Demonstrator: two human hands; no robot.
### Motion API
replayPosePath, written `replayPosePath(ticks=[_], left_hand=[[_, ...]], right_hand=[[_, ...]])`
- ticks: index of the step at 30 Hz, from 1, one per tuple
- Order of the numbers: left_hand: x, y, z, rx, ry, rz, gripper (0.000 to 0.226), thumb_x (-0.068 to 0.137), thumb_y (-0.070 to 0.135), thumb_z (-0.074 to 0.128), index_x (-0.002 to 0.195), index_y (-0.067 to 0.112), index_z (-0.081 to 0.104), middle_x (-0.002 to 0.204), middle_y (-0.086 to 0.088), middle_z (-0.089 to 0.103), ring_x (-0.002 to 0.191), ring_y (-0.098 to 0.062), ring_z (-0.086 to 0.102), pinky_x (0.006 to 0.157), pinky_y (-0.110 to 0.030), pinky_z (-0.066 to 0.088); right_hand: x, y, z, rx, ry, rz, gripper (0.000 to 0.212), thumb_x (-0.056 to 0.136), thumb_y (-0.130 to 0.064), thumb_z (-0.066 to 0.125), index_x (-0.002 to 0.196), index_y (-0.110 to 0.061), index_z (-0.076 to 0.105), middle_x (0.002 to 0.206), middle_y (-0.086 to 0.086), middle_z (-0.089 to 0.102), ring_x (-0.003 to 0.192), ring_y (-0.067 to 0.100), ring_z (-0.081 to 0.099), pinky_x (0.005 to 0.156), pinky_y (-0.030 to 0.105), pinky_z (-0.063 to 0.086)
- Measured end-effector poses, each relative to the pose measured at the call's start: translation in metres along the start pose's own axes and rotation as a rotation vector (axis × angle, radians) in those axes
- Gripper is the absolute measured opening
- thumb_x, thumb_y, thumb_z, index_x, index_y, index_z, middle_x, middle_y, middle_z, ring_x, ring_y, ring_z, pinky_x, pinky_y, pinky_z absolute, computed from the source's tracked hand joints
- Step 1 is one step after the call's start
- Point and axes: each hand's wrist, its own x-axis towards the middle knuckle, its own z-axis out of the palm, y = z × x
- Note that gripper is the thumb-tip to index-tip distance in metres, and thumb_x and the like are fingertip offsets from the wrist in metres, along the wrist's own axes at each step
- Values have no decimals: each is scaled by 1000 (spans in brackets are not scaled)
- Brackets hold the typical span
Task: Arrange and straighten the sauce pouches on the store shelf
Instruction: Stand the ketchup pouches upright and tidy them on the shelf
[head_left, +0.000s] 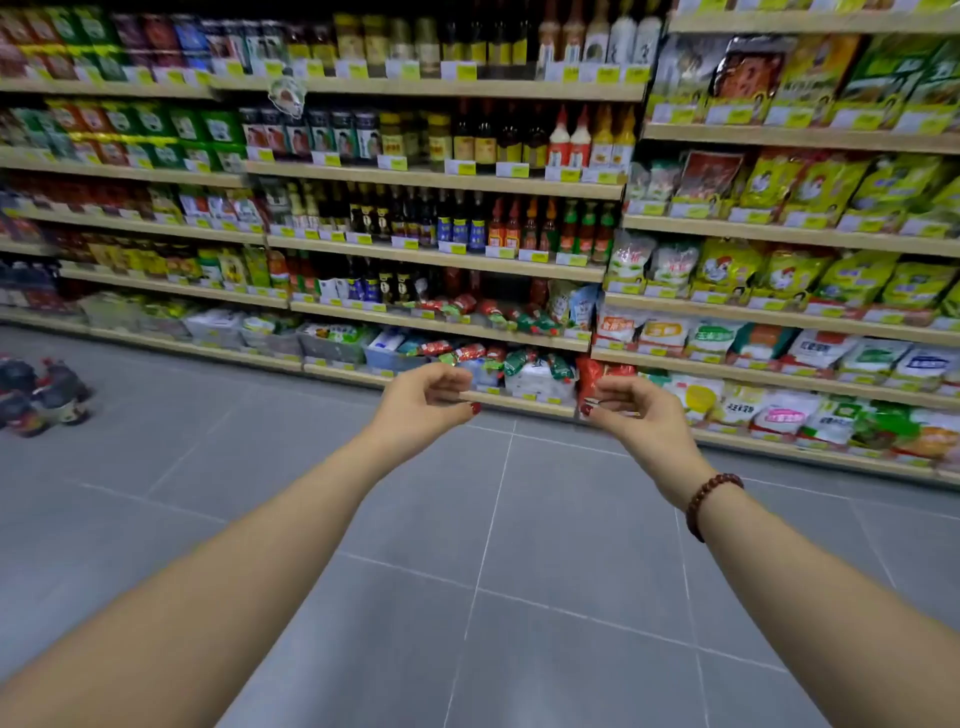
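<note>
Both arms reach forward over the grey tiled floor. The left hand and the right hand are loosely curled and hold nothing; a bead bracelet circles the right wrist. This looks like the approach, with no pouch touched yet. The red-and-green sauce pouches lie jumbled on the low shelf just beyond the fingertips, glossy, soft and floppy. Next comes reaching in and standing them in even rows. Dark bottles sit on the floor at left.
</note>
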Motion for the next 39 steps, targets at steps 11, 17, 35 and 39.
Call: replayPosePath(ticks=[11, 17, 35, 39], left_hand=[[222, -49, -15, -8, -24, -68, 36, 74, 7, 75, 108, 10, 63, 107, -7, 66, 100, -20, 62, 91, -30, 50], [346, -70, -7, -12, 1, -93, 36, 77, 3, 71, 111, 6, 63, 108, -8, 65, 100, -21, 61, 91, -32, 50], [637, -180, 17, -44, -161, -142, 33, 74, 3, 72, 98, 22, 61, 99, 1, 63, 95, -16, 61, 81, -15, 50], [700, -228, 5, -59, -224, -120, 33, 75, 4, 72, 99, 24, 61, 97, 8, 62, 93, -10, 59, 76, -8, 47]], right_hand=[[215, 23, 47, 16, 45, 67, 28, 74, -3, 72, 99, -13, 64, 93, 4, 65, 82, 14, 60, 69, 16, 52], [355, 50, 64, 29, 20, 55, 27, 76, -3, 70, 96, -20, 63, 96, 1, 65, 88, 15, 61, 78, 23, 51], [621, 117, 134, -51, 8, 230, 29, 77, 1, 69, 104, -7, 61, 97, 10, 62, 94, 24, 59, 74, 19, 51], [671, 142, 176, -116, 5, 254, 29, 77, 0, 69, 105, -5, 61, 98, 10, 63, 91, 20, 58, 74, 18, 46]])
